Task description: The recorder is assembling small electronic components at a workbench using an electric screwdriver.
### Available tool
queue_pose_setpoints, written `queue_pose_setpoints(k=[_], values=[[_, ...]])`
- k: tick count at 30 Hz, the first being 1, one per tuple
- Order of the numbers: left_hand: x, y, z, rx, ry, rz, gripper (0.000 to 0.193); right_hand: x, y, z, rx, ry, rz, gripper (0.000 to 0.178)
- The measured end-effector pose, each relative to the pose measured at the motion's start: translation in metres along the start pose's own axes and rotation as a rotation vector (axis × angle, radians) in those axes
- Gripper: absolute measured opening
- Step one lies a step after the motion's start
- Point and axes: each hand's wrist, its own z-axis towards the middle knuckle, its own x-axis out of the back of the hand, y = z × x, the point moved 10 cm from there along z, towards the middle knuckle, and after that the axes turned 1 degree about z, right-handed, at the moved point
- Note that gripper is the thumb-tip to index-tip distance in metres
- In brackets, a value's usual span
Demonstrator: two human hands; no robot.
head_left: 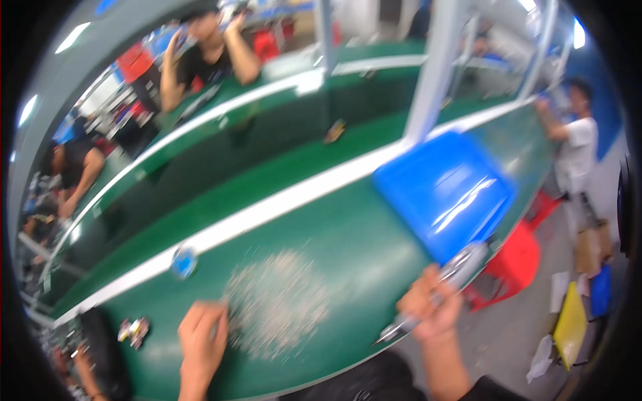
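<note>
My left hand (200, 337) rests on the green worktable (348, 234), its fingertips at the left edge of a spread of several tiny pale parts (277, 304). Whether it pinches one is too blurred to tell. My right hand (431, 309) is closed around a long silvery tool (435, 287) that slants from lower left to upper right, just off the table's near edge. The picture is motion-blurred.
A blue plastic bin (445, 190) sits on the table at the right. A small blue round object (183, 262) lies near the white strip (267, 210). A small multicoloured item (134, 329) lies at the left. Other people work beyond the dark conveyor (221, 160). A red stool (515, 264) stands at the right.
</note>
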Motion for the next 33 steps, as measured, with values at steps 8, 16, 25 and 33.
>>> queue_pose_setpoints(k=[8, 16, 25, 33], values=[[-0.009, 0.076, -0.027, 0.171, -0.02, -0.527, 0.008, -0.02, 0.022, -0.013, -0.013, -0.025, 0.036, 0.015], [-0.047, 0.108, -0.041, 0.338, -0.114, -0.929, 0.003, -0.078, 0.029, -0.018, 0.01, -0.139, 0.155, 0.015], [-0.066, 0.114, -0.059, 0.471, -0.104, -1.113, 0.011, -0.086, 0.026, -0.026, 0.07, -0.17, 0.131, 0.015], [-0.068, 0.115, -0.062, 0.51, -0.12, -1.166, 0.011, -0.085, 0.026, -0.031, 0.062, -0.157, 0.097, 0.014]])
